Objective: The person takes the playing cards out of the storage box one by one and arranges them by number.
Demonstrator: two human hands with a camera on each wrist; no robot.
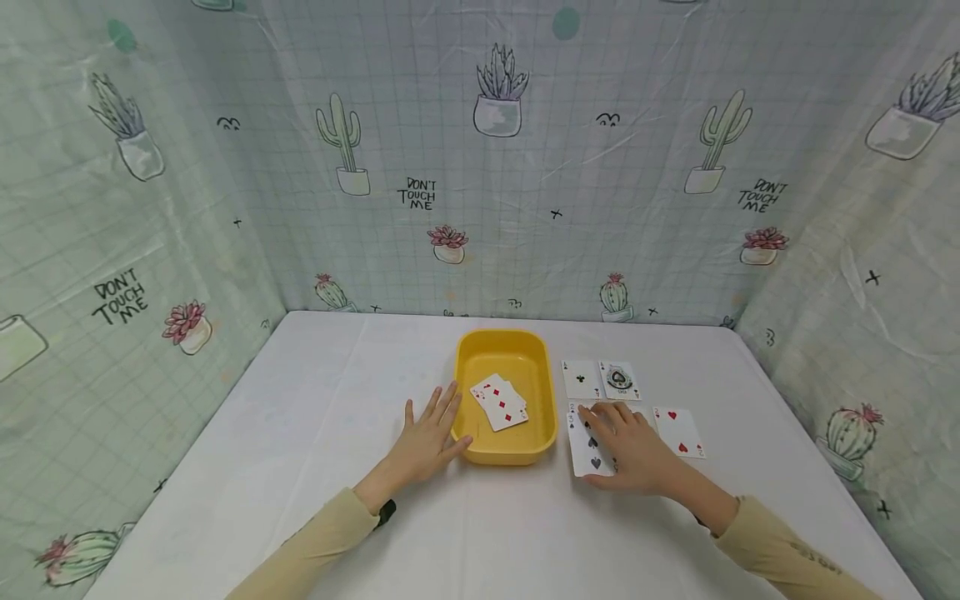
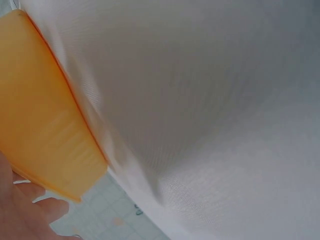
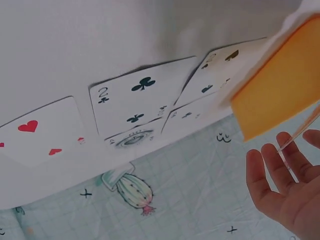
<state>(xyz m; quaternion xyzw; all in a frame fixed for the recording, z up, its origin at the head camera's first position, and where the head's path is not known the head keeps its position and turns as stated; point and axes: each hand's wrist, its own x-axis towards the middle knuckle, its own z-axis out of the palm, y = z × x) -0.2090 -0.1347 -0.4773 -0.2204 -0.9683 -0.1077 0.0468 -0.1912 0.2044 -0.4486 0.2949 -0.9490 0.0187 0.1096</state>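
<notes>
A yellow tray (image 1: 542, 400) stands mid-table with a few red diamond cards (image 1: 499, 402) lying in it. My left hand (image 1: 426, 439) lies flat on the table, fingers straight, with the thumb side against the tray's left wall; in the left wrist view its fingers (image 2: 30, 210) show beside the tray (image 2: 40, 125). My right hand (image 1: 628, 446) rests with straight fingers on a spade card (image 1: 587, 454) just right of the tray. In the right wrist view the fingertips (image 3: 280, 170) touch a thin card edge by the tray (image 3: 280, 90).
Beyond the right hand a club card (image 1: 581, 379) and an ace of spades (image 1: 619, 380) lie face up, and a heart card (image 1: 678, 432) lies to its right. The white table (image 1: 300, 433) is enclosed by cactus-print cloth walls (image 1: 480, 167).
</notes>
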